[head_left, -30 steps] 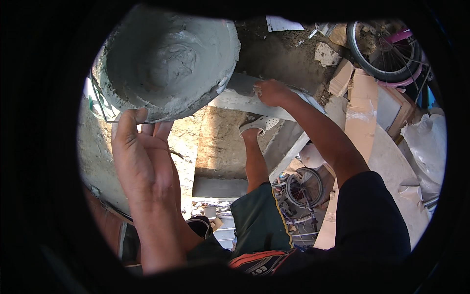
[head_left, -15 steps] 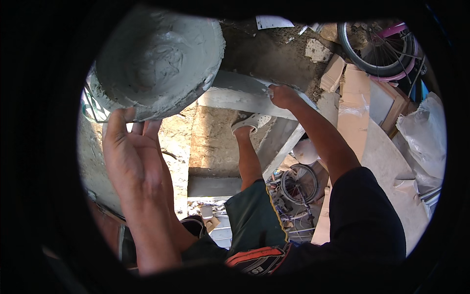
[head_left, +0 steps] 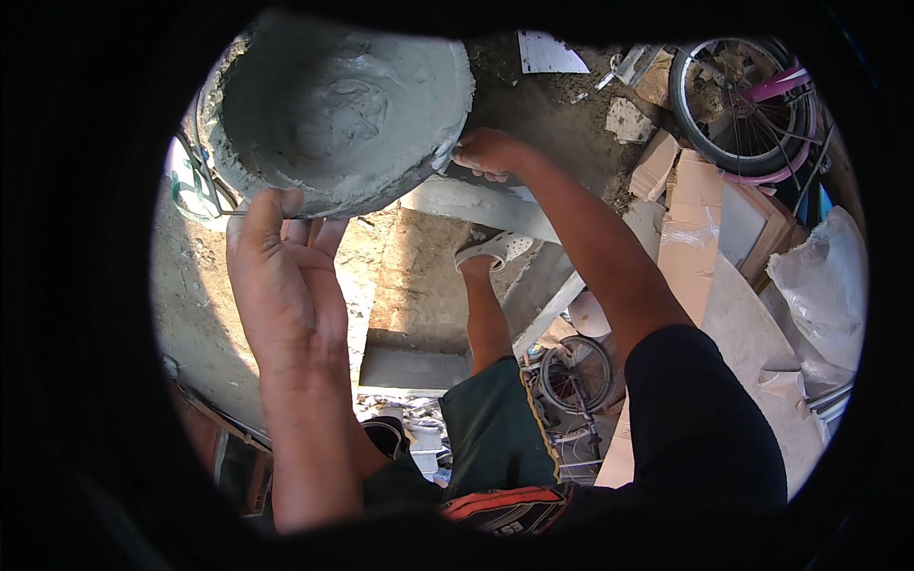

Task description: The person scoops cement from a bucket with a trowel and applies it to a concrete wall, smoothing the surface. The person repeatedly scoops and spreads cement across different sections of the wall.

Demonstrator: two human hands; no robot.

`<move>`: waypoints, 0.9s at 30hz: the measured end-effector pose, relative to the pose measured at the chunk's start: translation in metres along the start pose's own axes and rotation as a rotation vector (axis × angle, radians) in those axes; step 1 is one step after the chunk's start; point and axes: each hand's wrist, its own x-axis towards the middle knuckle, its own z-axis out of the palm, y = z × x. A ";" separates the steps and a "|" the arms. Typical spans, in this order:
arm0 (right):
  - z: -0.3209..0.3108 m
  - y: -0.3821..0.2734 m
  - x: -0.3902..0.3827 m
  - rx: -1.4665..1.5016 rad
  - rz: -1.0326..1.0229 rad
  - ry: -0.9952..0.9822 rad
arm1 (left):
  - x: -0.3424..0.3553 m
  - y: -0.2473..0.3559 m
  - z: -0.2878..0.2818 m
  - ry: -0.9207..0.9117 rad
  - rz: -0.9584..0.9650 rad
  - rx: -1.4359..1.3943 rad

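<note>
A round bucket (head_left: 465,84) is tilted toward me at the upper left, its rim and inside caked with grey mortar. Wet mortar (head_left: 347,109) lies smeared and heaped in its bottom. My left hand (head_left: 290,281) grips the near rim, thumb over the edge and fingers underneath. At the bucket's right rim, my right hand (head_left: 490,155) is closed; a mortar-coated bit shows by its fingers, but what it holds is hidden. Behind and below the right hand runs a grey plastered ledge (head_left: 481,205).
My foot in a pale clog (head_left: 495,249) stands inside the frame of ledges. On the right are a bicycle wheel (head_left: 681,109), cardboard (head_left: 690,224) and a clear plastic bag (head_left: 819,285). Another bicycle wheel (head_left: 577,375) lies lower down. A wire handle (head_left: 205,171) hangs at the bucket's left.
My right hand has moved left from the ledge to the bucket's rim. The bucket and my left hand have shifted slightly right and up in view.
</note>
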 end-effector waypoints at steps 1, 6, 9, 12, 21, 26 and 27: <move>0.005 -0.003 0.000 -0.049 -0.058 0.026 | 0.000 0.000 0.000 -0.006 -0.004 0.011; 0.009 0.033 -0.028 -0.752 -0.251 0.179 | -0.002 -0.001 -0.003 -0.007 -0.019 0.023; -0.010 0.060 -0.068 -0.830 -0.064 0.092 | -0.003 0.001 -0.002 0.004 -0.058 0.007; -0.010 0.075 -0.107 -0.640 -0.072 0.263 | -0.004 0.003 -0.002 0.029 -0.057 0.032; 0.010 0.115 -0.069 -0.727 0.062 0.204 | 0.000 -0.007 -0.001 -0.030 -0.032 0.027; 0.004 0.174 -0.071 -0.690 0.151 0.216 | 0.001 -0.008 -0.001 -0.037 -0.072 0.061; -0.002 0.180 -0.071 -0.686 0.151 0.230 | 0.001 -0.008 -0.001 -0.009 -0.067 0.071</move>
